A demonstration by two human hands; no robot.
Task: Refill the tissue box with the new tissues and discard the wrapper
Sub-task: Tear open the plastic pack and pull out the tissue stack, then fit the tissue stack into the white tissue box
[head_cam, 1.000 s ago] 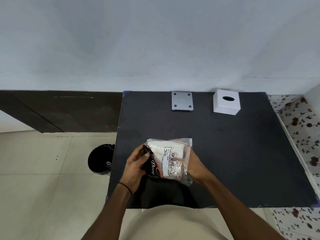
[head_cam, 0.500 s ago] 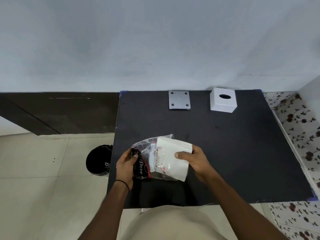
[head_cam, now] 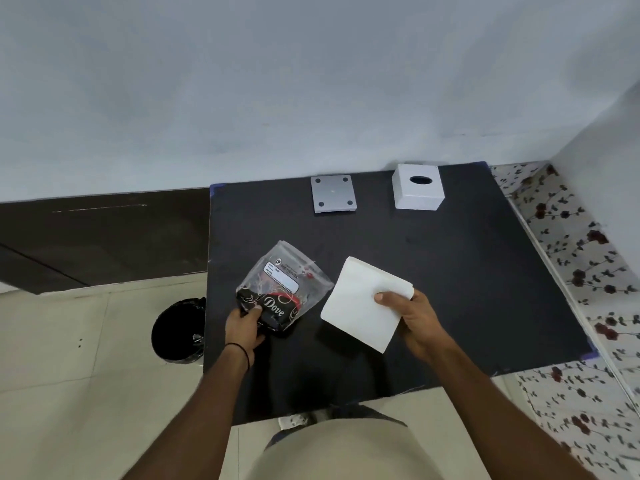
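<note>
Above the near half of the table (head_cam: 450, 271): tissue stack (head_cam: 363, 299) fully out of wrapper (head_cam: 277, 289), pinched at its near corner by right hand (head_cam: 415, 320). Wrapper emptied, clamped at its dark lower end by left hand (head_cam: 244, 325). Hands apart. Unwrapping done. Left to do: loading stack into white tissue box (head_cam: 418, 192) at far edge, well apart; dropping wrapper, likely into black bin (head_cam: 178, 330) on floor, left of table.
</note>
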